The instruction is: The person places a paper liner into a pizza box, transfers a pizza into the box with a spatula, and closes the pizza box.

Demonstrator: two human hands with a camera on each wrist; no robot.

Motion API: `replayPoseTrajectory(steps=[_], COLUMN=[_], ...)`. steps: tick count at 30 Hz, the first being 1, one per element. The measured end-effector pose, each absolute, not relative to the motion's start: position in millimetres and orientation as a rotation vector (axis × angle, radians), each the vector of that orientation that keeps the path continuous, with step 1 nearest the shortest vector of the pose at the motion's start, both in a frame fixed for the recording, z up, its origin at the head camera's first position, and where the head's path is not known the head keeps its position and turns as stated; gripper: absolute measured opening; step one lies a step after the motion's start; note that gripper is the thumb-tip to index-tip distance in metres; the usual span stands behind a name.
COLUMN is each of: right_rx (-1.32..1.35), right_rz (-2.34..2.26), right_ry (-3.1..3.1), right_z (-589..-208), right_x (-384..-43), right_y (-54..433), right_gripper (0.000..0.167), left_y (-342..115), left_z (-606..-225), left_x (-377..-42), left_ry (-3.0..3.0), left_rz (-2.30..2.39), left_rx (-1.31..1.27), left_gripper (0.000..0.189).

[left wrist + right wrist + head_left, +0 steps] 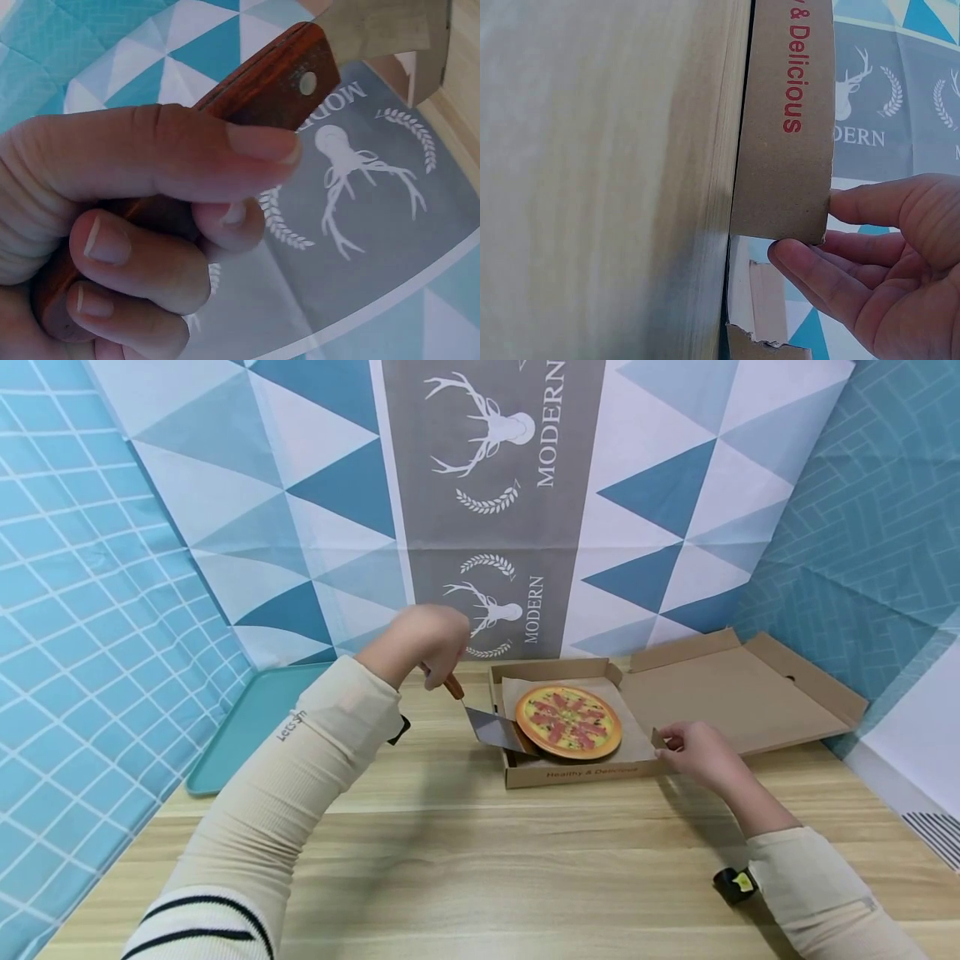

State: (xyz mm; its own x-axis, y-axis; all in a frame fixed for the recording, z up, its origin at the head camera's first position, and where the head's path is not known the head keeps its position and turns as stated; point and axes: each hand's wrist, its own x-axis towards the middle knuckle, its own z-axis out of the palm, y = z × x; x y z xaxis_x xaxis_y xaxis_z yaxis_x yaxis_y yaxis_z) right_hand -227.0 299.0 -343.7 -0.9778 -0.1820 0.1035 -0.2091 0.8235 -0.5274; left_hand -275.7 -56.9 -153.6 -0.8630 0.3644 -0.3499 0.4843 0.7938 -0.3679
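Note:
My left hand (438, 639) grips the wooden handle (281, 79) of a pizza spatula, fingers and thumb curled around it. The spatula's flat metal blade (491, 729) slants down over the box's left wall, its front end at the pizza's left edge. How far the blade reaches under is hidden. The pizza (570, 722), round with red strips on a yellow top, lies on lining paper in an open cardboard pizza box (585, 774). At the front right corner of that box, my right hand (701, 753) pinches the cardboard between thumb and fingers.
The box lid (727, 693) lies folded back to the right. A teal tray (247, 727) stands at the left of the wooden table (420, 877), partly behind my left arm. Patterned cloth walls (337, 485) enclose the back and sides.

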Motion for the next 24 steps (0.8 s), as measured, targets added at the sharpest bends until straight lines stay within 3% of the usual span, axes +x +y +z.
replayPoseTrajectory(steps=[10, 24], right_rx=[0.333, 0.315], right_rz=[0.848, 0.831], right_ry=[-2.947, -2.965], right_z=[-343.4, -341.8], right_x=[-227.3, -224.9], right_y=[295.2, 295.0], right_gripper=[0.035, 0.037], left_y=[-65.3, -120.8], left_z=[-136.0, -135.5], left_x=[-252.5, -238.2], left_ry=[2.718, 2.935], left_rz=[-0.759, -0.264], left_rx=[0.703, 0.863], left_gripper=[0.032, 0.025])
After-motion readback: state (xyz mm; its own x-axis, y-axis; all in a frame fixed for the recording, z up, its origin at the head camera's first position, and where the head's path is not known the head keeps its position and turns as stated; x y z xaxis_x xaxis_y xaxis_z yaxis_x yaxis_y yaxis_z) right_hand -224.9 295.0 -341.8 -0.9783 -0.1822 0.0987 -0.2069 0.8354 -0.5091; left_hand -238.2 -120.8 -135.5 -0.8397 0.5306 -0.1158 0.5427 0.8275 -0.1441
